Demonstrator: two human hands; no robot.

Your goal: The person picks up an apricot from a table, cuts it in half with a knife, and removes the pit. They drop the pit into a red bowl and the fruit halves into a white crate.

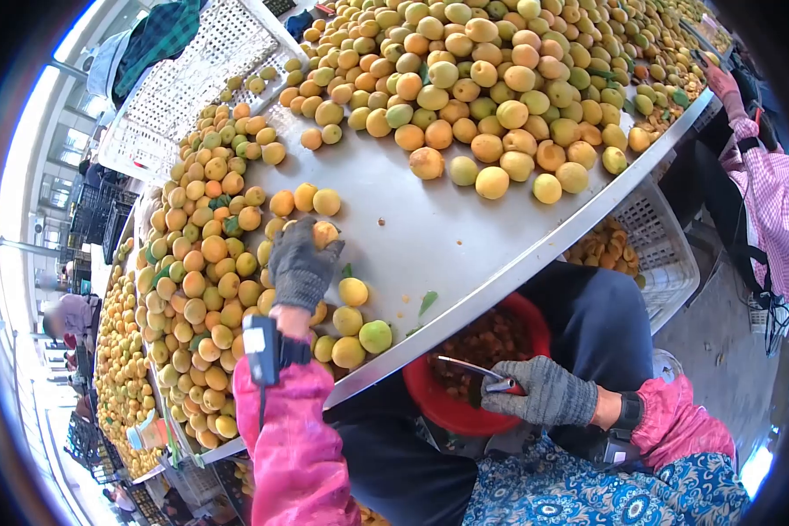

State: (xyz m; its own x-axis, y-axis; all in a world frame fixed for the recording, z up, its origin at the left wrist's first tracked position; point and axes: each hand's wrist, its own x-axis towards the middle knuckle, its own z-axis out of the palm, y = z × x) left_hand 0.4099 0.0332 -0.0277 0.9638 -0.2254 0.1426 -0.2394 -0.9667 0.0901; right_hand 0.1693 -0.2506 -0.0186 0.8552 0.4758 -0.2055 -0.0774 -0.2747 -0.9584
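Note:
My left hand (305, 267), in a dark grey knit glove, reaches onto the metal table among the apricots. Its fingers are closed about an apricot (325, 234), which shows at the fingertips. A few more apricots (305, 197) lie just beyond it, and others (348, 321) sit near the table edge. Low over my lap, my right hand (548, 392), also gloved, is wrapped round the red handle of a slim metal knife (465, 365). The knife's blade points left, above a red bucket (418, 394) holding what look like apricot pits.
A large apricot heap (500, 79) covers the far side of the metal table (394, 254); another pile (202, 289) lies left. White crates stand at the back left (193, 83) and below the table (666, 254), the latter holding apricot halves. A co-worker's pink sleeve (771, 188) is at right.

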